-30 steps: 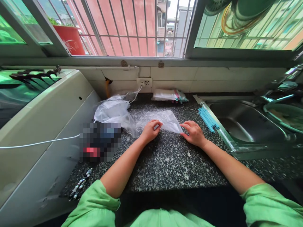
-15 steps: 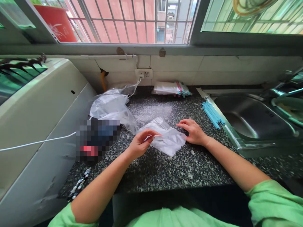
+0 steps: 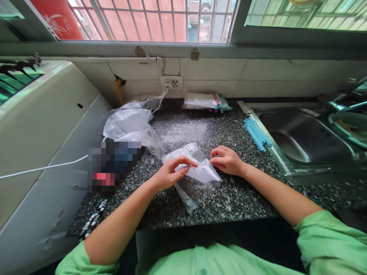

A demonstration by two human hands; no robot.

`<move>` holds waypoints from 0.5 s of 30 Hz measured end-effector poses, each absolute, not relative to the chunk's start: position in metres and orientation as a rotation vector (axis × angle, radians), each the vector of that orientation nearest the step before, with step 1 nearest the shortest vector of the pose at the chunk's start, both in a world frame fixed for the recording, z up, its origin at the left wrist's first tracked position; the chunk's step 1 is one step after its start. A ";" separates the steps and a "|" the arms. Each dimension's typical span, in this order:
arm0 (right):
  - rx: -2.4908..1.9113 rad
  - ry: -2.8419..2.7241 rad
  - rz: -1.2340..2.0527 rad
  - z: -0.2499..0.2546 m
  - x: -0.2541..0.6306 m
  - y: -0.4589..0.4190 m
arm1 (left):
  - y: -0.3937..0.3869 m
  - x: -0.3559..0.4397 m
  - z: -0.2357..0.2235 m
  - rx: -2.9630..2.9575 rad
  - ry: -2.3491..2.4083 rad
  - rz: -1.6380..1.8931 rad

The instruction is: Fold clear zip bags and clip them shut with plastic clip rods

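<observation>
A clear, crinkled plastic bag (image 3: pixel 202 171) lies partly unfolded on the dark speckled counter, a transparent flap spreading towards the front edge. Over its left part is my left hand (image 3: pixel 173 172), open, with index finger and thumb apart and a gap between them. My right hand (image 3: pixel 228 162) is at the bag's right edge, its fingers bent and closed, thumb and fingertips at the plastic. Behind the bag, a stack of flat clear bags (image 3: pixel 200 101) with blue and pink ends lies by the wall.
A larger crumpled plastic bag (image 3: pixel 129 122) lies back left, beside a blurred-out dark object (image 3: pixel 114 164) and a white cable (image 3: pixel 43 171). Light blue strips (image 3: pixel 256 133) lie by the metal sink (image 3: pixel 301 137) on the right. A white appliance (image 3: pixel 57 152) borders the left.
The left hand's fingers have parted from the small fold of plastic they held. The bag has spread out, with a clear flap now towards me. The right fingers have drawn together at its edge.
</observation>
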State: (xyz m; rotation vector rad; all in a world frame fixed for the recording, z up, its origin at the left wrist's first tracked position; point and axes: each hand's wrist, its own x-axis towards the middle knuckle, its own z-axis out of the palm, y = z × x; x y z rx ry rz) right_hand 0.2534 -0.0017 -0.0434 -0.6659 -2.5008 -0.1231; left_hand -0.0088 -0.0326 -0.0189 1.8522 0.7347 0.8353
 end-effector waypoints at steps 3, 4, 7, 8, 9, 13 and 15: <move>-0.702 -2.504 -0.170 -0.039 0.258 -0.003 | -0.036 -0.015 -0.010 2.026 0.759 0.732; -0.704 -2.522 -0.195 -0.038 0.260 -0.003 | -0.039 -0.018 -0.007 2.117 0.768 0.690; -0.672 -2.595 -0.250 -0.035 0.262 -0.003 | -0.052 -0.030 -0.006 2.421 0.822 0.563; -0.651 -2.621 -0.250 -0.035 0.262 -0.003 | -0.057 -0.033 -0.008 2.509 0.855 0.528; -0.631 -2.642 -0.241 -0.035 0.261 -0.003 | -0.062 -0.036 -0.010 2.590 0.882 0.500; -0.587 -2.649 -0.220 -0.037 0.257 -0.005 | -0.073 -0.036 -0.025 2.885 0.884 0.426; -0.593 -2.631 -0.223 -0.037 0.258 -0.006 | -0.072 -0.032 -0.031 2.992 0.818 0.420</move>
